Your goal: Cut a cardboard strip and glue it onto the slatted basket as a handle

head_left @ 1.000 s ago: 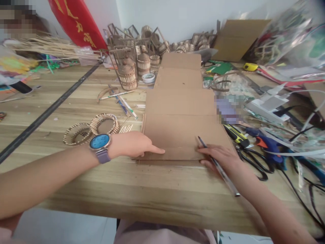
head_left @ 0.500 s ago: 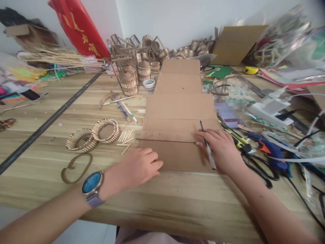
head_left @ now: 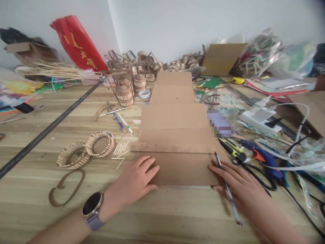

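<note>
My left hand lies with fingers spread on the near left edge of a brown cardboard sheet; nothing is in it. Opposite, at the sheet's near right corner, my right hand keeps a pen between its fingers, tip pointing away from me. Its fingertips rest on the cardboard. A narrow cardboard strip crosses the sheet just beyond both hands. Left of the sheet are short wooden sticks, two round stick-sided baskets and a curled brown strip.
At right lie a yellow-black utility knife, a blue glue gun, scissors and a white power strip with cables. Several small wooden lanterns stand behind, near a tape roll and a red bag.
My right hand has moved right and nearer to me, to the sheet's corner, with the pen. The left hand's fingers have spread against the left edge. The view has tilted up slightly.
</note>
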### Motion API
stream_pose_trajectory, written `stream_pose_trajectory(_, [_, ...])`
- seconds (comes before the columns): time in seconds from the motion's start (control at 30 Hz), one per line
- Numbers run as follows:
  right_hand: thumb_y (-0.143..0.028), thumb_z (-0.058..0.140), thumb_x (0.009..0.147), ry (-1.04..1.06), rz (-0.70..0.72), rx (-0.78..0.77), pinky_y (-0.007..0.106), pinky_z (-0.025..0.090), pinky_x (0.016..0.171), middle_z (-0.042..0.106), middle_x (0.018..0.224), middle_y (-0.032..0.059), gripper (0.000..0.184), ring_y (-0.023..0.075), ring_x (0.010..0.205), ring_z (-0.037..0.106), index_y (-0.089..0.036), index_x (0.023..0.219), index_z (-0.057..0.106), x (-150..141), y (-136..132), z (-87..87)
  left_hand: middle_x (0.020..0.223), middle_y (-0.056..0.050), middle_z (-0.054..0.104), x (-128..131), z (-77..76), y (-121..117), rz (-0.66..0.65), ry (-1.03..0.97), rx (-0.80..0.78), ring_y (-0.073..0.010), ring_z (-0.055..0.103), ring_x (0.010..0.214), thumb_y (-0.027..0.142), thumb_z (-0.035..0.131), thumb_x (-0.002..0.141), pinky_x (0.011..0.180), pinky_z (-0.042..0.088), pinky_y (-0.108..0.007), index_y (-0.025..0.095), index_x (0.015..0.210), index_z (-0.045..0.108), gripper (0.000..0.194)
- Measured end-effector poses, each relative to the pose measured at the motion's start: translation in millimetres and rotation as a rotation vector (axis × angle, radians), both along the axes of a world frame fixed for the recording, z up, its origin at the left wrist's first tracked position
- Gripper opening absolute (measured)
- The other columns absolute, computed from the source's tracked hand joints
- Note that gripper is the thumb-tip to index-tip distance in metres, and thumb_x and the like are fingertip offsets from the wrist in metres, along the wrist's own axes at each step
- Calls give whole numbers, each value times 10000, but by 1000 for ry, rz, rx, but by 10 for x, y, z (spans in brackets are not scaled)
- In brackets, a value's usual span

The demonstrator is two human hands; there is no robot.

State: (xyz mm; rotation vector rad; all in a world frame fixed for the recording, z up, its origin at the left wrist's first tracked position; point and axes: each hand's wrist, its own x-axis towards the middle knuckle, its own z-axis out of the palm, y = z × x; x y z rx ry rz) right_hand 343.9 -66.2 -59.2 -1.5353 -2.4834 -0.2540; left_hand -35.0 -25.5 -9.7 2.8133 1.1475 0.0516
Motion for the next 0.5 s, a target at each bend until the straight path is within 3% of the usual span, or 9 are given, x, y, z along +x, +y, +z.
stream_pose_trajectory(0.23, [-533, 449, 938, -16, -39, 127, 461, 452, 910, 708, 1226, 64, 409, 285, 1136, 631, -303, 1197, 667, -268, 87, 74, 1398, -154, 553, -91, -52, 71, 35, -18, 5, -342, 488, 1303, 426, 655, 876, 1035, 467, -529, 192, 1326, 572, 514])
stream_pose_trajectory(0.4, [-492, 513, 914, -24, -2, 124, 463, 441, 902, 734, 1164, 70, 365, 285, 1111, 651, -279, 1182, 638, -345, 124, 170, 1427, -137, 533, -95, -30, 94, 75, -5, -26, -330, 481, 1317, 393, 670, 870, 1052, 460, -524, 209, 1320, 579, 494])
stream_pose_trajectory(0.5, [-425, 503, 916, -11, -22, 111, 451, 472, 881, 766, 1044, 76, 322, 268, 979, 706, -242, 1149, 631, -381, 174, 298, 1436, -134, 526, -73, -23, 82, 99, -5, -55, -329, 482, 1317, 385, 679, 864, 1064, 453, -514, 199, 1316, 583, 497])
